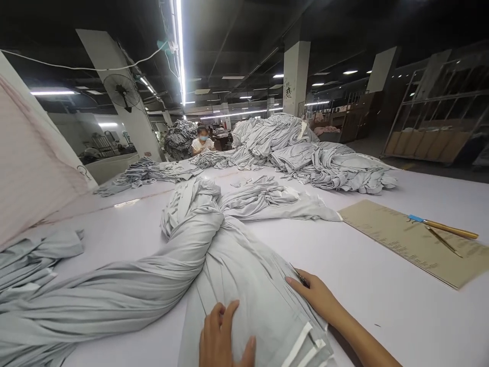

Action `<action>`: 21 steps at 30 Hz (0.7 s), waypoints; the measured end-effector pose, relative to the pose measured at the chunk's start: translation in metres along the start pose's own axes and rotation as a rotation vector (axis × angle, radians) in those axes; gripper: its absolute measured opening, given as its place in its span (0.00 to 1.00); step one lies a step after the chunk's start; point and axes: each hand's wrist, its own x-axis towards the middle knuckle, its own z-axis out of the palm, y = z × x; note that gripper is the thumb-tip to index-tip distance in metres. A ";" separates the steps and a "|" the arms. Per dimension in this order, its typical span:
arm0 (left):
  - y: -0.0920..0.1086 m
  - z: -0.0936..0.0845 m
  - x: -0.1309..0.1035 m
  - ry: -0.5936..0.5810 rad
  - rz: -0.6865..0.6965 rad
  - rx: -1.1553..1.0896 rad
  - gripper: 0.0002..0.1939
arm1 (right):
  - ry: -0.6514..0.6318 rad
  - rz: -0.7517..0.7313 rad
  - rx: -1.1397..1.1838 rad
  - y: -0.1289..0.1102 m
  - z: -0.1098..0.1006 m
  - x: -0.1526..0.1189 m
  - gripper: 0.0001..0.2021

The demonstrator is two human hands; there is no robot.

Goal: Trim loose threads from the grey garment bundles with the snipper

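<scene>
Layers of grey fabric [244, 270] lie spread on the white table before me, with white strips at their lower right edge. My left hand [223, 336] rests on this fabric at the bottom centre, fingers apart and holding nothing. At the fabric's right edge, my right hand [311, 290] is closed around a small dark metal tool [301, 277], mostly hidden by the fingers; its exact kind is unclear. A thick twisted bundle of grey cloth [126, 293] runs from the lower left up to the centre, beside the spread layers.
At right, a tan board [401, 239] bears a blue-tipped yellow tool [451, 228] and a thin pointed one. Large grey cloth heaps [278, 140] cover the table's far side. A masked person [202, 140] sits beyond. Pink sheer fabric [34, 158] hangs at left.
</scene>
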 end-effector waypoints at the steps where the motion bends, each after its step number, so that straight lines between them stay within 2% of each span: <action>1: 0.003 0.004 -0.005 0.014 -0.006 0.007 0.26 | -0.016 0.008 -0.012 -0.001 -0.003 0.000 0.24; 5: 0.025 0.011 -0.028 0.064 0.017 0.043 0.27 | -0.035 0.024 -0.062 0.002 -0.018 -0.001 0.17; 9: 0.052 0.001 -0.051 0.105 0.067 0.111 0.29 | -0.055 0.061 -0.082 0.007 -0.035 -0.018 0.14; 12: 0.070 -0.006 -0.063 0.129 0.265 0.173 0.39 | -0.090 0.060 -0.048 0.002 -0.034 -0.047 0.15; 14: 0.082 -0.005 -0.069 0.159 0.429 0.196 0.50 | -0.153 0.021 0.003 -0.008 -0.025 -0.071 0.14; 16: 0.092 -0.003 -0.074 0.183 0.493 0.201 0.55 | -0.230 -0.034 0.063 -0.022 -0.011 -0.092 0.12; 18: 0.100 -0.005 -0.076 0.171 0.407 0.162 0.47 | -0.261 -0.077 0.120 -0.037 0.002 -0.106 0.09; 21: 0.106 -0.026 -0.073 0.072 0.111 -0.044 0.33 | -0.285 -0.126 0.231 -0.053 0.009 -0.112 0.07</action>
